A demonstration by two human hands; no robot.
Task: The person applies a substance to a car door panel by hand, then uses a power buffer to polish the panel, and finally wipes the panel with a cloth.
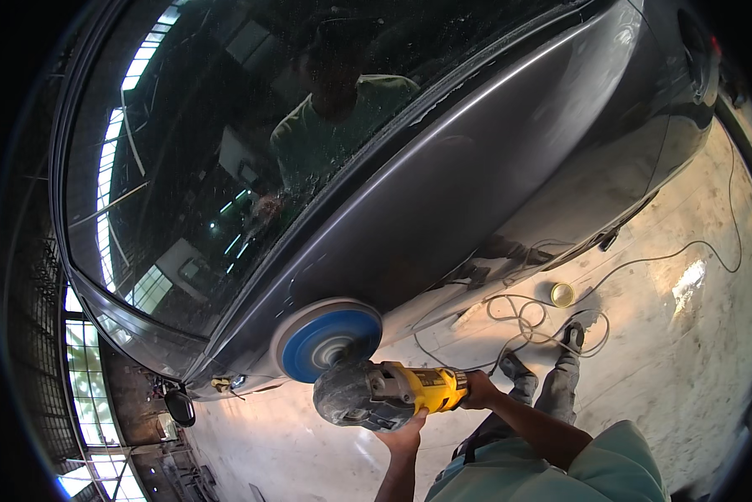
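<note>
My right hand (480,390) is closed around the rear handle of a yellow and black rotary polisher (435,388). Near the front of the tool, my left hand (406,434) grips the underside of its dark, dusty head; some of its fingers are hidden. The polisher's round blue backing plate (307,345) looks blurred, as if spinning. Its pale pad rim (288,317) lies at the dark grey car body panel (426,213), just below the side window (213,144); the exact contact is hidden. The panel is glossy and bears reflections.
A power cord (633,258) loops over the pale floor (683,351), beside my shoes (573,337). Close by is a round yellow-rimmed container (562,294). The car's side mirror (180,408) sticks out at lower left. Metal parts (191,470) lie farther back.
</note>
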